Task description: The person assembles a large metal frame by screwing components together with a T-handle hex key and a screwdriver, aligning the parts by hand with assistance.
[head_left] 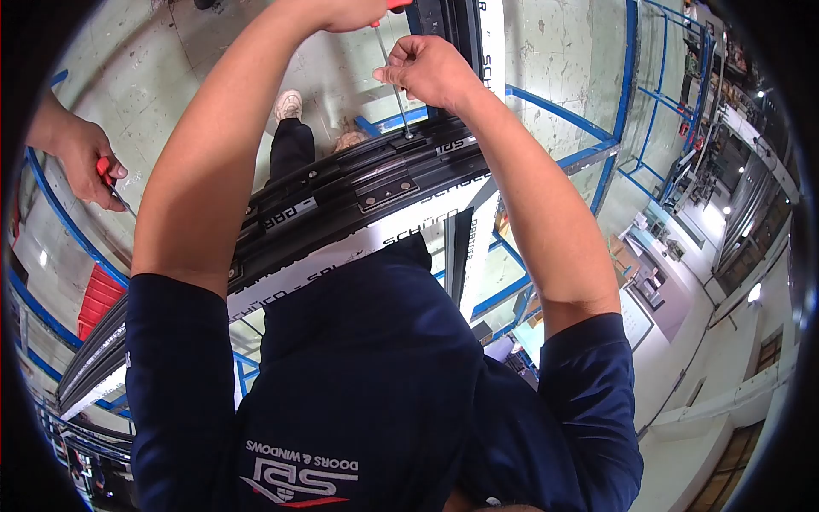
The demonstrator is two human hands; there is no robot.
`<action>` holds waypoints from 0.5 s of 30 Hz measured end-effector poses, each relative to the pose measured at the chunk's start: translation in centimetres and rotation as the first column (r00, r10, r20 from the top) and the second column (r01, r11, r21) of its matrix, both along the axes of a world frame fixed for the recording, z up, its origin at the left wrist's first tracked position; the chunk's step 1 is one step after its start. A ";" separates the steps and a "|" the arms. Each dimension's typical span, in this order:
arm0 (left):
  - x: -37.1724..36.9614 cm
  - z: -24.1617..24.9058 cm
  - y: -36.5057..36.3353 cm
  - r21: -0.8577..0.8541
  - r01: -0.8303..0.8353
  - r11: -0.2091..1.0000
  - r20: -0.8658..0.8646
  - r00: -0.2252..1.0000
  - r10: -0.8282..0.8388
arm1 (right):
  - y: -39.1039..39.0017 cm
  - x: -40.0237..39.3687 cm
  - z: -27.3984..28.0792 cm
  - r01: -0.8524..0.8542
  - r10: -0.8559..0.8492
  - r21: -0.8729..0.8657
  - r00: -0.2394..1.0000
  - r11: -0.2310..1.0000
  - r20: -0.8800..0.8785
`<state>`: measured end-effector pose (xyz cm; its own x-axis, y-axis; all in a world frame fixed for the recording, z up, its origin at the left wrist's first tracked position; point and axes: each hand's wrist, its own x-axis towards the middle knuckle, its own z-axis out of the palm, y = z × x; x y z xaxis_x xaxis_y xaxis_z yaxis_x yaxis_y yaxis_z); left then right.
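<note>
My left hand (351, 12) is at the top edge, closed on the red handle of a screwdriver (397, 96); part of the hand is cut off by the frame. My right hand (426, 72) is closed, its thumb and fingers pinched around the screwdriver's thin shaft. The screwdriver points down, and its tip meets a screw (409, 134) in the black window or door frame profile (341, 183). A metal plate (388, 194) with screws sits in the profile's channel just below the tip. White printed protective film (341, 247) covers the near side of the profile.
At the left, another person's hand (85, 158) holds a red-handled tool (106, 171). That side also has a red crate-like object (100, 299). Blue metal stands (589, 156) surround the frame. A shoe (288, 105) and dark trouser leg show beyond the profile.
</note>
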<state>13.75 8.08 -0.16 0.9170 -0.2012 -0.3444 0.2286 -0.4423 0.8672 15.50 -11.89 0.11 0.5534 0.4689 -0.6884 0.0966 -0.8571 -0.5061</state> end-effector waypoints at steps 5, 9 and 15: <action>-1.3 -2.6 -4.0 -0.129 -0.277 0.952 0.125 0.948 0.293 | -0.1 0.7 0.8 0.002 -0.005 -0.071 0.999 0.997 -0.048; -2.0 -2.6 -7.0 -0.506 -0.584 0.635 0.037 0.721 0.692 | 0.0 0.5 1.2 0.042 -0.046 -0.050 0.995 0.998 -0.086; -2.2 -7.5 -9.0 -0.737 -0.674 -0.047 -0.497 0.495 0.713 | -0.1 0.5 0.8 0.008 -0.009 -0.037 0.999 0.999 -0.033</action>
<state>11.57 -0.93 -7.67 0.7781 0.4223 -0.4649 -0.0651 0.7905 0.6090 16.00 -12.03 0.92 0.5342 0.4383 -0.7229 0.0730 -0.8758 -0.4770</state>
